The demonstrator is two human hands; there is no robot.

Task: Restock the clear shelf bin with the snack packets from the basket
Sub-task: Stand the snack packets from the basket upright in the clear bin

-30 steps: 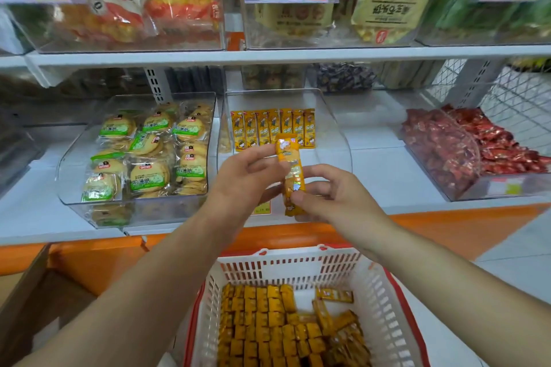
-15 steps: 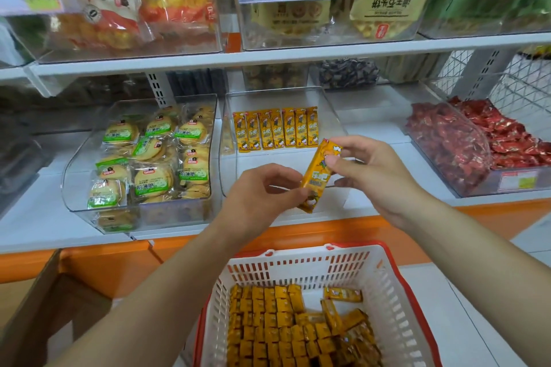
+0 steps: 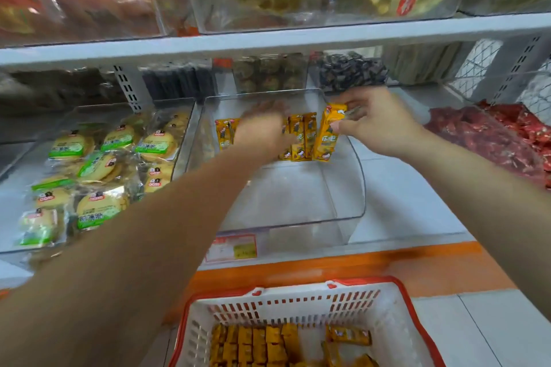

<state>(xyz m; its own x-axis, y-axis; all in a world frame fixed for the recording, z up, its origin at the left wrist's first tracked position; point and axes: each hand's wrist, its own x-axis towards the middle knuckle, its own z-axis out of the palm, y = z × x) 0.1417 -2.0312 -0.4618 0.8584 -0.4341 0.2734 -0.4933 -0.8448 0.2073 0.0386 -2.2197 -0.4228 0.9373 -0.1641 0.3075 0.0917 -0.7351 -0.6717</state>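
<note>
Nearest you, the basket (image 3: 298,301) holds loose orange packets (image 3: 262,343) on its floor. Farther in, inside the clear bin (image 3: 343,197), your right hand (image 3: 378,125) pinches one packet (image 3: 328,137) by its top and right edge, at the right end of the row (image 3: 301,137) near the back wall. Your left hand (image 3: 262,131) lies over that row's left part, too blurred to tell whether its fingers grip anything.
</note>
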